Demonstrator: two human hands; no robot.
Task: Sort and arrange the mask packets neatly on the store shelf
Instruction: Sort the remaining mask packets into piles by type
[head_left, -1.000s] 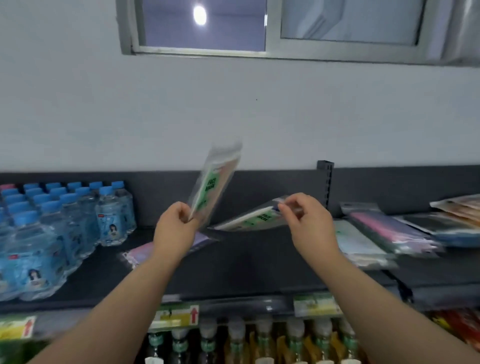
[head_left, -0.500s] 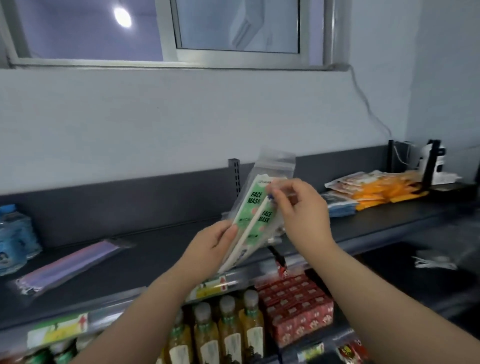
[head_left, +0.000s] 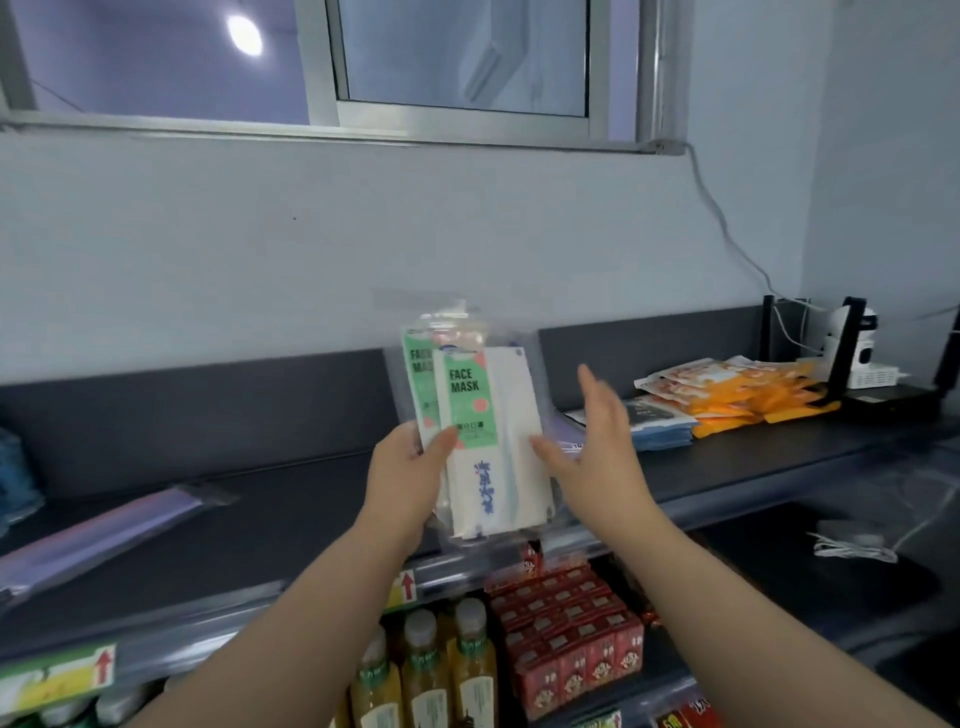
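The left hand (head_left: 402, 475) has its fingers clamped on two mask packets (head_left: 483, 431), upright above the shelf (head_left: 727, 457), likely to square them; the right hand (head_left: 597, 441), fingers spread, hovers beside. Beyond, orange packets (head_left: 748, 389) lie stacked.

Pretty dim, bluish light overall, with a ceiling lamp (head_left: 244, 34) glaring in the window glass up left. Motion blur is smearing the near shelf edge (head_left: 156, 644), and wide-angle distortion is bending the frame edges.
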